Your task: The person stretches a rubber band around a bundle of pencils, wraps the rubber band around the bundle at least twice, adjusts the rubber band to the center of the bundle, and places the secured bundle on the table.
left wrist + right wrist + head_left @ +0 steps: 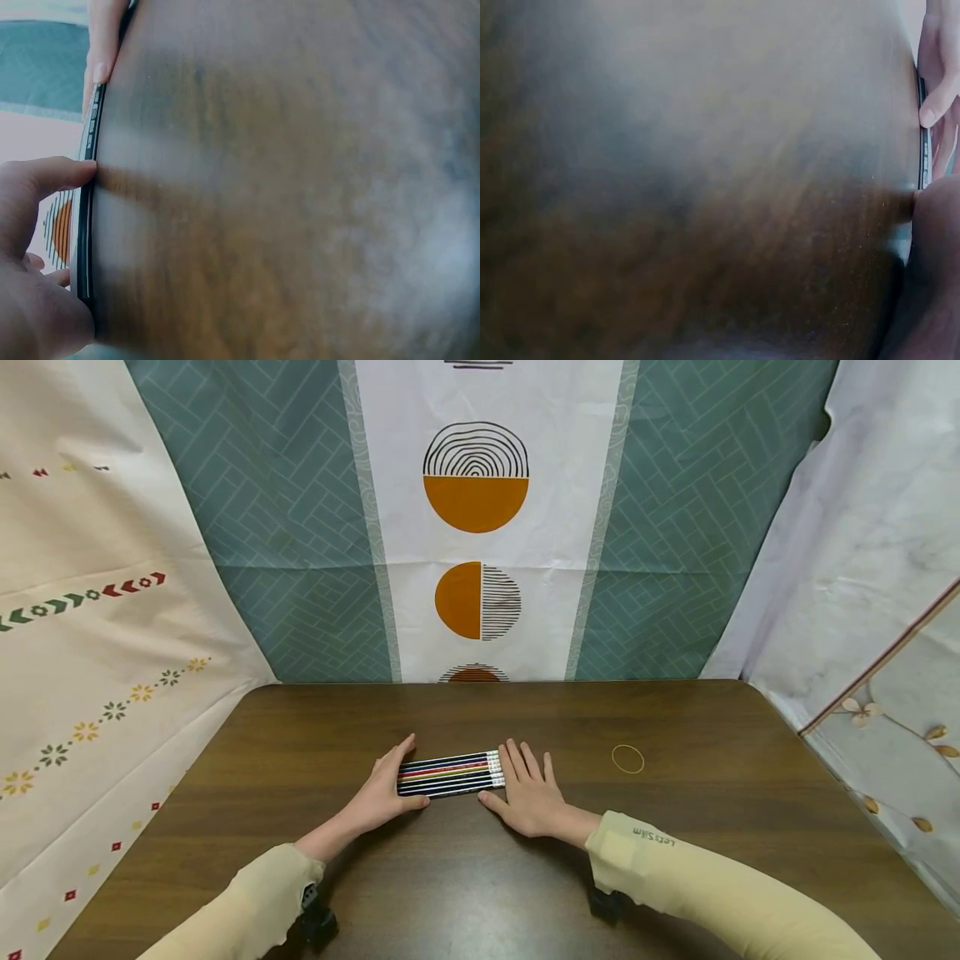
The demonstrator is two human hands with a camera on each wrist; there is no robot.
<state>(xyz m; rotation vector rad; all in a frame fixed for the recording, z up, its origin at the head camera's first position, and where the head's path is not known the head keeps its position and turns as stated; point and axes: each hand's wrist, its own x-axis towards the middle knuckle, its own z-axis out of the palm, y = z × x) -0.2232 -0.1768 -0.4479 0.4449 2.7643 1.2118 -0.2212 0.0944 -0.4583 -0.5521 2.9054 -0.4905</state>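
Note:
A row of pencils [446, 772] lies side by side on the brown table [480, 885], mostly dark with a red and a yellow one among them, their white eraser ends to the right. My left hand [386, 789] spreads around the left end, thumb along the near side and fingers extended past the far side. In the left wrist view, that thumb [71, 172] touches the nearest pencil [85, 240]. At the eraser ends, my right hand [531, 797] rests with straight fingers, its thumb by the near corner.
A thin yellow rubber band [642, 762] lies on the table to the right of my right hand. Patterned cloths hang around the table: a green and white one [315, 527] behind, a cream one [97, 635] left, a pale one [885, 527] right.

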